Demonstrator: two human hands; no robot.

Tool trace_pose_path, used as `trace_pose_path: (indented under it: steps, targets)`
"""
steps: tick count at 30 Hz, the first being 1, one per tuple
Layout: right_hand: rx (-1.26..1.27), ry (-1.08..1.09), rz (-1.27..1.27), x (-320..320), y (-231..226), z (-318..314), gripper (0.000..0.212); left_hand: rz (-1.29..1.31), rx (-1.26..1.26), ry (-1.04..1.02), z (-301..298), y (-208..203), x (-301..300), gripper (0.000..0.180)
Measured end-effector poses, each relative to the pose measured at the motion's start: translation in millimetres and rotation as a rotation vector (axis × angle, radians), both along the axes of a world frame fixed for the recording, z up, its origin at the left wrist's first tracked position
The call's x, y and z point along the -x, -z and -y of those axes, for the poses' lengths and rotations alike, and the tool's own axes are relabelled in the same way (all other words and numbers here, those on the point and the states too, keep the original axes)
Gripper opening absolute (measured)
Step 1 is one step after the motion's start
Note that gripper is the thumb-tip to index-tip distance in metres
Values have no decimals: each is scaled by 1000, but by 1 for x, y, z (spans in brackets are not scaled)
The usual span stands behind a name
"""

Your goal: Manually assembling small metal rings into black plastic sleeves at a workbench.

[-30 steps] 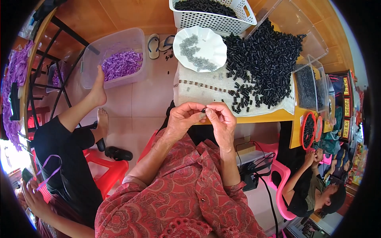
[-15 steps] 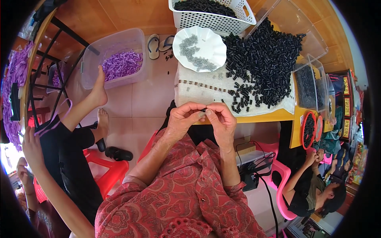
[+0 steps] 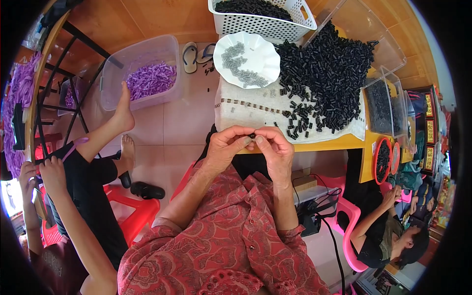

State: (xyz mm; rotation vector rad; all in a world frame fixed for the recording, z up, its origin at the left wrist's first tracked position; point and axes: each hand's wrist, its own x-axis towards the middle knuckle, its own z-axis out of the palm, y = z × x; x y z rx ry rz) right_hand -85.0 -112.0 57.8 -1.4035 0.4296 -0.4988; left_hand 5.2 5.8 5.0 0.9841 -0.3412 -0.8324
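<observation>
My left hand and my right hand meet in front of the table's near edge. Thumbs and forefingers of both pinch one small black tube-like piece, mostly covered by the fingertips. Beyond them, a cream cloth with a brown striped band covers the table. A white scalloped plate on it carries many small clear-grey pieces. To its right spreads a big heap of short black tubes, with loose ones scattered toward me.
A white perforated basket of black pieces stands at the back. Clear boxes and a red-rimmed round container are at the right. A clear tub holds purple pieces on the floor. One person sits either side; red stool at left.
My hands stay almost in place, the fingers shifting slightly around the black piece. At the left, the other person's hands have come together and the purple strip has dropped lower.
</observation>
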Motion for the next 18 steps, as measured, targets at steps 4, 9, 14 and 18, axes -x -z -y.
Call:
trace_pose_path:
  steps: [4, 9, 14, 18]
  targets:
    - [-3, 13, 9, 2, 12, 4, 11, -26, 9, -2, 1, 1, 1, 22]
    - [-40, 34, 0, 2, 3, -2, 12, -69, 56, 19, 0, 3, 0, 22]
    - [197, 25, -33, 11, 0, -5, 15, -72, 53, 58, -2, 1, 0, 22]
    - [424, 45, -103, 18, -6, -6, 17, -78, 55, 131, -3, -1, 0, 23]
